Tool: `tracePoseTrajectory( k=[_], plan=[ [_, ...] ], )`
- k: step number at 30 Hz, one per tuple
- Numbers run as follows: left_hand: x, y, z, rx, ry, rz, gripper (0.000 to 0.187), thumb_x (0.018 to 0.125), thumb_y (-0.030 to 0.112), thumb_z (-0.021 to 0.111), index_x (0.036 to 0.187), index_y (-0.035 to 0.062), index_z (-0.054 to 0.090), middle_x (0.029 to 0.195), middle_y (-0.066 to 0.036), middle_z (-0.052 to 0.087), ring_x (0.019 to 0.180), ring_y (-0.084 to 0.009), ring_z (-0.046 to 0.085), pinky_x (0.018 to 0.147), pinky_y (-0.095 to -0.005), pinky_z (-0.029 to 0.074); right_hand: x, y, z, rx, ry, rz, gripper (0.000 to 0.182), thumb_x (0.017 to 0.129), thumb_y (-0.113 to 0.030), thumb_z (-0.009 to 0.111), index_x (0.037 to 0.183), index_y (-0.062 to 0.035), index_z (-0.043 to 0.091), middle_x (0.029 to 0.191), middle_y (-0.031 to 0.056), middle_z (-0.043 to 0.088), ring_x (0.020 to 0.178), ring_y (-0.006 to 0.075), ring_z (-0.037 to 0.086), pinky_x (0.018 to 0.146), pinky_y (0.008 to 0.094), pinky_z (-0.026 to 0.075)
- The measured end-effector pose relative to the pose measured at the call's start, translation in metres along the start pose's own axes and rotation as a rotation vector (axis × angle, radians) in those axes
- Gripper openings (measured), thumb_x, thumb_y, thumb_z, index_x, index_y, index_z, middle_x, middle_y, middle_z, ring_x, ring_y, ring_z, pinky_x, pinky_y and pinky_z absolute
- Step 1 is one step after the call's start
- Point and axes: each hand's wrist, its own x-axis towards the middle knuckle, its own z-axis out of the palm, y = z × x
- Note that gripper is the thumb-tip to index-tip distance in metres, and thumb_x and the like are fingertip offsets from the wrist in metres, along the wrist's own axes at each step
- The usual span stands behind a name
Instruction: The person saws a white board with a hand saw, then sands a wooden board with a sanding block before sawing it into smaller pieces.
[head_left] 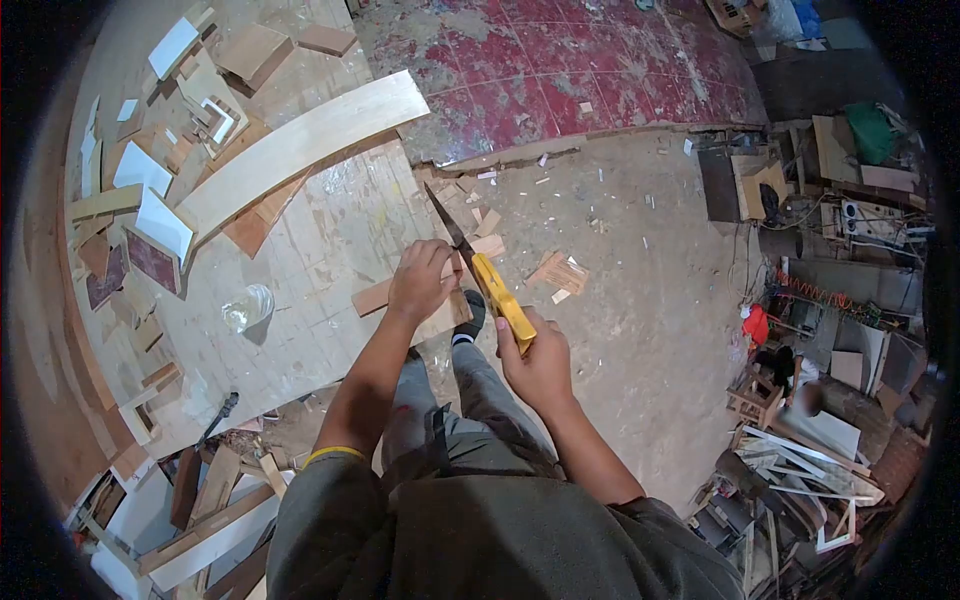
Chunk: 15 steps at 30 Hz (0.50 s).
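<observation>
My right hand (538, 365) is closed around the yellow handle of a handsaw (497, 292). Its dark, tapering blade points up and away, beside the workbench edge. My left hand (420, 280) presses a small strip of wood (373, 298) down at that edge, fingers curled over it. The blade passes close by the left fingertips and the wood's end; whether the teeth touch the wood I cannot make out. My foot (472, 315) shows below the bench edge.
The workbench (330, 215) carries a long pale board (310, 140), several wood offcuts and a clear plastic cup (248, 308). Wood scraps (560, 272) lie on the floor. At the right, a person (805, 398) is among stacked frames and furniture parts. Planks (215, 490) lean at lower left.
</observation>
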Motion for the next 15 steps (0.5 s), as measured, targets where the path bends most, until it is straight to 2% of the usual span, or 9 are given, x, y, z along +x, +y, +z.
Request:
tracePoseTrajectory(
  k=[2, 6, 9, 11, 15],
  plan=[
    [0.0, 0.0, -0.001, 0.021, 0.002, -0.002, 0.041, 0.075, 0.015, 0.077, 0.112, 0.0045, 0.062, 0.117, -0.011, 0.061, 0.113, -0.0315, 0.056, 0.099, -0.0438, 0.045, -0.001, -0.003, 0.005, -0.02, 0.028, -0.054, 0.02, 0.097, -0.022, 0.064, 0.096, -0.0019, 0.065, 0.068, 0.0172, 0.064, 0.066, 0.037, 0.062, 0.064, 0.0465, 0.047],
    [-0.001, -0.004, 0.004, 0.054, -0.012, -0.007, 0.044, 0.072, 0.011, 0.075, 0.113, 0.0034, 0.061, 0.119, -0.011, 0.061, 0.115, -0.0313, 0.055, 0.1, -0.0438, 0.045, 0.0, -0.007, 0.007, 0.007, -0.002, -0.045, 0.025, 0.098, -0.025, 0.065, 0.093, -0.001, 0.064, 0.068, 0.0193, 0.062, 0.063, 0.0368, 0.061, 0.061, 0.0449, 0.047],
    [-0.002, -0.002, 0.002, 0.058, -0.026, -0.035, 0.045, 0.071, 0.011, 0.075, 0.114, 0.003, 0.061, 0.12, -0.012, 0.061, 0.115, -0.0312, 0.055, 0.101, -0.0437, 0.045, 0.003, -0.013, 0.005, 0.039, -0.037, 0.067, 0.031, 0.1, -0.03, 0.063, 0.089, -0.0001, 0.062, 0.067, 0.0193, 0.06, 0.06, 0.0336, 0.06, 0.059, 0.0422, 0.045],
    [-0.002, 0.002, -0.002, 0.048, -0.033, -0.055, 0.046, 0.071, 0.01, 0.075, 0.114, 0.0029, 0.061, 0.119, -0.012, 0.06, 0.115, -0.0313, 0.055, 0.101, -0.0437, 0.045, 0.006, -0.016, 0.003, 0.105, -0.034, 0.158, 0.033, 0.099, -0.034, 0.063, 0.09, -0.003, 0.064, 0.07, 0.023, 0.064, 0.07, 0.0445, 0.065, 0.061, 0.0486, 0.05],
    [0.0, 0.005, -0.004, 0.014, -0.004, -0.054, 0.042, 0.073, 0.011, 0.073, 0.113, 0.0028, 0.062, 0.116, -0.012, 0.061, 0.114, -0.0315, 0.055, 0.1, -0.044, 0.045, 0.008, -0.01, 0.005, 0.112, 0.003, 0.166, 0.037, 0.101, -0.038, 0.06, 0.089, -0.0034, 0.066, 0.072, 0.0236, 0.065, 0.072, 0.0451, 0.066, 0.063, 0.0484, 0.05]
  ],
)
